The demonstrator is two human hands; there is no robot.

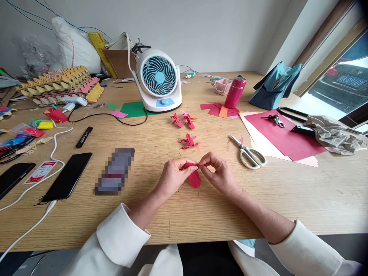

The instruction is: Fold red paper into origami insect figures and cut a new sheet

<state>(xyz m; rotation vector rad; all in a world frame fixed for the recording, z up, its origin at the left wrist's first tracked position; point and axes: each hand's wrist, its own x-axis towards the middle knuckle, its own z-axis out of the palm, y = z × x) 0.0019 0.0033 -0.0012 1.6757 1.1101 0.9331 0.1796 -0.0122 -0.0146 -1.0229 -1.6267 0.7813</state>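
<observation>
Pale wall (215, 34) is running behind a wooden table (316, 191); a white-and-blue fan (159, 76) is standing toward the table's back edge. Both hands are working above the table's middle, nearer the front edge. Left hand (175, 172): thumb and fingers are pinching one side of a folded red paper piece (194, 180). Right hand (218, 172): fingers are curling, thumb and fingertips gripping the other side of the same piece. Fingertips of the two hands are almost meeting. A rounded flap of the piece is pointing down toward the front edge; cannot tell whether it is touching the tabletop.

One folded red paper figure (189, 142) is resting just beyond the hands, with two more paper figures (176, 120) sitting side by side farther toward the back edge. White-handled scissors (253, 158) are lying to the right of the right hand, blades slightly apart, tips pointing toward the back edge. Toward the right edge, a large red sheet (307, 142) is covering part of some paler sheets (255, 136). A pink bottle (235, 93) is standing upright by red paper scraps (212, 111); a blue bag (270, 90) is occupying the back right corner area. On the left side, a black phone (69, 176) is lying near a black marker (84, 137), and egg trays (57, 86) are stacking up toward the back left corner.
</observation>
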